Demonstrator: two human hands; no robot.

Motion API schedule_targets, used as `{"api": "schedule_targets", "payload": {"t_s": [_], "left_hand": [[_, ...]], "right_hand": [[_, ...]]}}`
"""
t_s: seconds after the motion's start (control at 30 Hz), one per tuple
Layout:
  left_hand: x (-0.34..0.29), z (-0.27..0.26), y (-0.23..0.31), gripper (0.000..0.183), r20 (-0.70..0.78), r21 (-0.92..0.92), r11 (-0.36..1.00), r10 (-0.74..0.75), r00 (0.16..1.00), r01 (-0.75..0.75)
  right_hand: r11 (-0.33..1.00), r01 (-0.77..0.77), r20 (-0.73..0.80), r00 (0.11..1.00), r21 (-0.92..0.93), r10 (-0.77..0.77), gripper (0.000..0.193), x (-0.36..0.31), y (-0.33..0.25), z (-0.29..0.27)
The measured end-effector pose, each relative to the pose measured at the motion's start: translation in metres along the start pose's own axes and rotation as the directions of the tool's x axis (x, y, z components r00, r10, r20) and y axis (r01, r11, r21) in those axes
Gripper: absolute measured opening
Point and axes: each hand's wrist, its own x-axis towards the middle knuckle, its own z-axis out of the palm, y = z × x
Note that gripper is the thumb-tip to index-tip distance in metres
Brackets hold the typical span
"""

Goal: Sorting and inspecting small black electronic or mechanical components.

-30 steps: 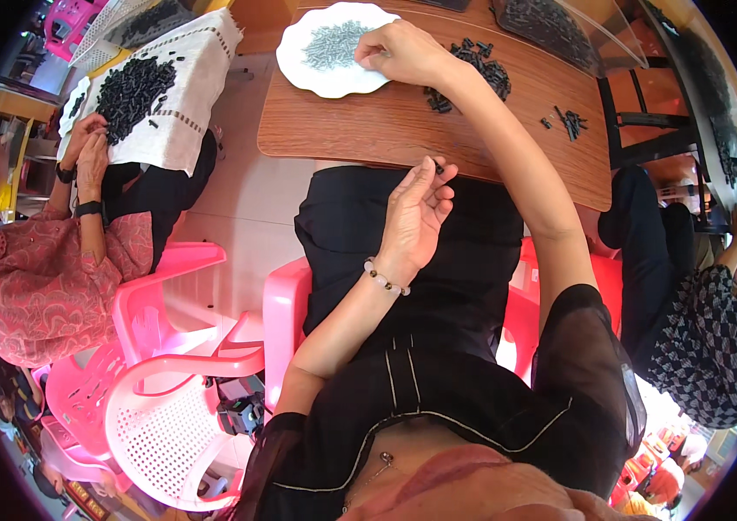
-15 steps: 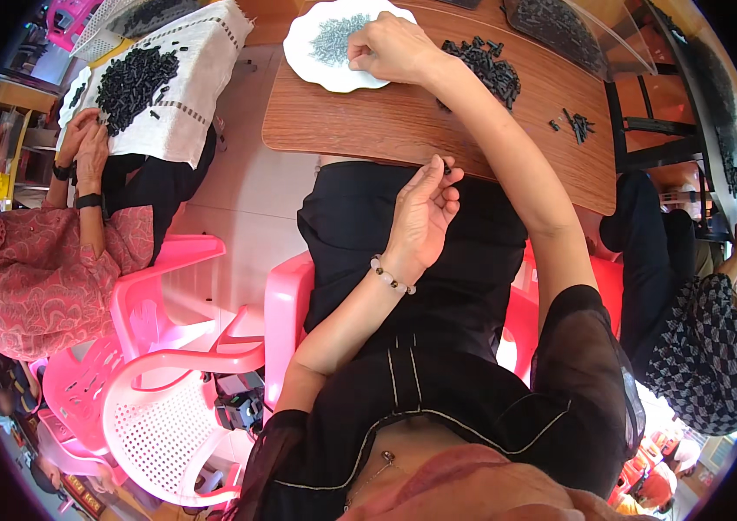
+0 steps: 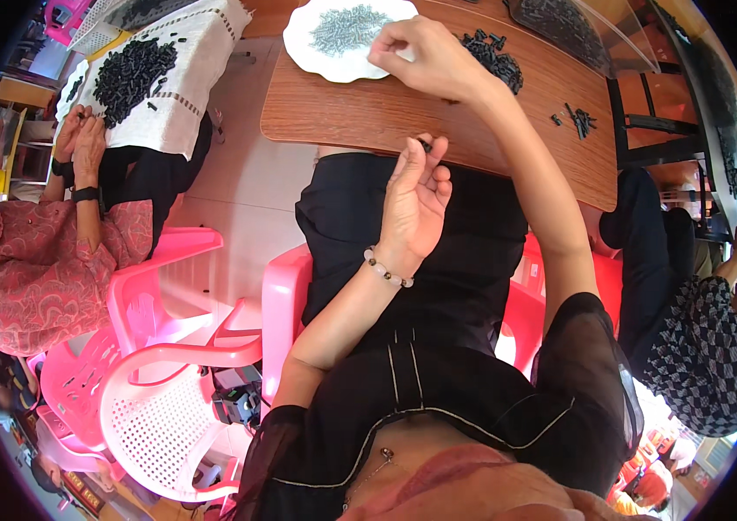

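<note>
My left hand (image 3: 416, 204), palm up in front of the table's near edge, pinches a small black piece (image 3: 425, 146) between thumb and fingers. The piece looks like the short black cylinders in the pile (image 3: 497, 68) on the table. My right hand (image 3: 438, 61) hovers by the right rim of a white scalloped plate (image 3: 303, 54), thumb and fingers drawn together. Whatever its fingertips hold, if anything, is too small to make out. Many tiny silvery pieces (image 3: 347, 33), like small screws or pins, lie heaped on the plate.
Several black pieces (image 3: 578, 122) lie apart on the brown wooden table (image 3: 342, 113). Further back stands a clear bin (image 3: 559, 30) of dark pieces. At left, a co-worker's hands (image 3: 82, 143) work beside a black pile (image 3: 134, 78) on a white cloth. A pink chair (image 3: 160, 425) stands lower left.
My right hand has moved off the silvery heap, rightward and slightly nearer, to the plate's edge. My left hand has risen a little toward the table, still pinching the black piece.
</note>
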Motion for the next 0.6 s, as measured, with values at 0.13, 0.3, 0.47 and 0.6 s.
{"api": "schedule_targets", "payload": {"t_s": [0.13, 0.3, 0.47, 0.6], "left_hand": [[-0.001, 0.005, 0.002, 0.025, 0.006, -0.038, 0.998, 0.051, 0.999, -0.051], [0.001, 0.001, -0.001, 0.031, 0.053, -0.113, 0.993, 0.038, 0.998, -0.032], [0.0, 0.001, -0.008, 0.031, 0.033, -0.095, 0.996, 0.008, 0.999, -0.004], [-0.001, 0.002, -0.009, 0.03, 0.031, -0.048, 0.999, 0.025, 0.999, -0.023]], "right_hand": [[0.976, -0.116, 0.127, 0.987, 0.185, 0.094, 0.018, -0.047, -0.042, -0.039], [0.877, -0.33, 0.268, 0.932, 0.349, 0.244, 0.009, -0.089, -0.061, -0.052], [0.908, -0.343, 0.274, 0.921, 0.24, 0.276, 0.01, -0.104, -0.063, -0.054], [0.903, -0.358, 0.276, 0.916, 0.236, 0.291, 0.011, -0.106, -0.063, -0.054]]}}
